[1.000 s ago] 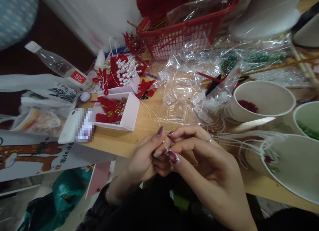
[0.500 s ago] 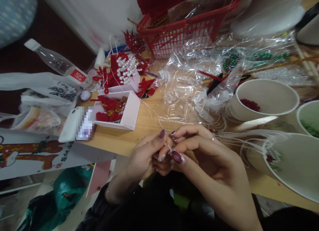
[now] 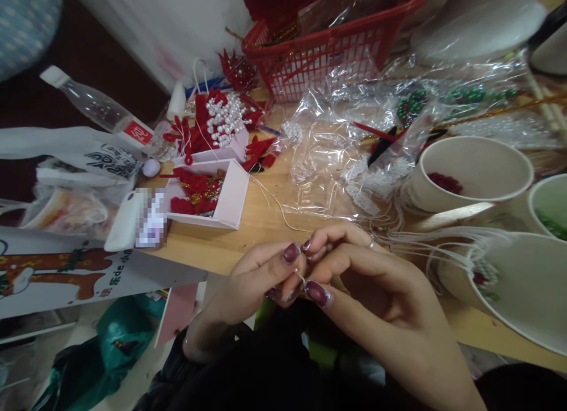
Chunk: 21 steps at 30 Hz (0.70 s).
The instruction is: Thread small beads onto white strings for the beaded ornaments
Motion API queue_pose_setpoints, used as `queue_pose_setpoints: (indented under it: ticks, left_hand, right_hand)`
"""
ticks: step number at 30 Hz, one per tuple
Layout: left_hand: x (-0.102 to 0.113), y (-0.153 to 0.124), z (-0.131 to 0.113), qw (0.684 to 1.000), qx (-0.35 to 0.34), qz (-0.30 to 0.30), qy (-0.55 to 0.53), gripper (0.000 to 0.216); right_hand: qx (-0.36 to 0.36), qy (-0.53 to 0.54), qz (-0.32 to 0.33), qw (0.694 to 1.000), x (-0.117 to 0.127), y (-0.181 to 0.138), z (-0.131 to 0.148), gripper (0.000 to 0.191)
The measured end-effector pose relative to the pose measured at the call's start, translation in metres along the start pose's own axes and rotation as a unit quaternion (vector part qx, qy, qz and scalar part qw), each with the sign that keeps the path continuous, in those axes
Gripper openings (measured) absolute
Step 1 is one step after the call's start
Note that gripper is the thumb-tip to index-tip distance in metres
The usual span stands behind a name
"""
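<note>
Between my fingertips runs a short white cord [image 3: 300, 277], near the table's front edge. My left hand [image 3: 261, 281] is closed, pinching the cord between thumb and fingers. From the other side, my right hand [image 3: 376, 299] pinches the same cord between thumb and index finger. The fingertips of both hands nearly meet, and the fingers hide part of what they hold. Right of my hands, a bundle of white cords [image 3: 425, 240] trails over the rim of a white paper cup [image 3: 527, 293] with beads on it.
Another paper cup [image 3: 473, 169] holds dark red beads. Clear plastic bags [image 3: 328, 157] lie beyond my hands, before a red basket [image 3: 319, 56]. At left are a pink box [image 3: 234, 195] of red and gold pieces, a phone [image 3: 126, 222] and a bottle [image 3: 97, 110].
The white cord between my fingertips shows as a straighter strand, where a small loop showed before. My left fingers have shifted slightly; both hands keep their pinch.
</note>
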<state>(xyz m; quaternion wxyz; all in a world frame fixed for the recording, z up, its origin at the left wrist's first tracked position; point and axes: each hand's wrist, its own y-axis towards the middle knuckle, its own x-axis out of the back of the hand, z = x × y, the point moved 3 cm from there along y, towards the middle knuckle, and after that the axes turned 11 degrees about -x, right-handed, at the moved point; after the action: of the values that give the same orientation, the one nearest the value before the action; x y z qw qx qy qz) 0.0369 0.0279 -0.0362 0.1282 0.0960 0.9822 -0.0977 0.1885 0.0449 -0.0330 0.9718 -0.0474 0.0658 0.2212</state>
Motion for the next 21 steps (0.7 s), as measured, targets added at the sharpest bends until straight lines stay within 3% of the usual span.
queue_pose_setpoints:
  ticks: [18, 21]
  left_hand:
    - [0.0003, -0.0017, 0.0019, 1.0, 0.0, 0.005, 0.012, 0.055]
    - [0.0012, -0.0022, 0.0053, 0.999, -0.012, 0.033, 0.008, 0.053]
  right_hand:
    - [-0.004, 0.01, 0.013, 1.0, 0.0, 0.0002, -0.0019, 0.013]
    - [-0.015, 0.017, 0.019, 1.0, -0.0004, 0.0006, -0.0016, 0.012]
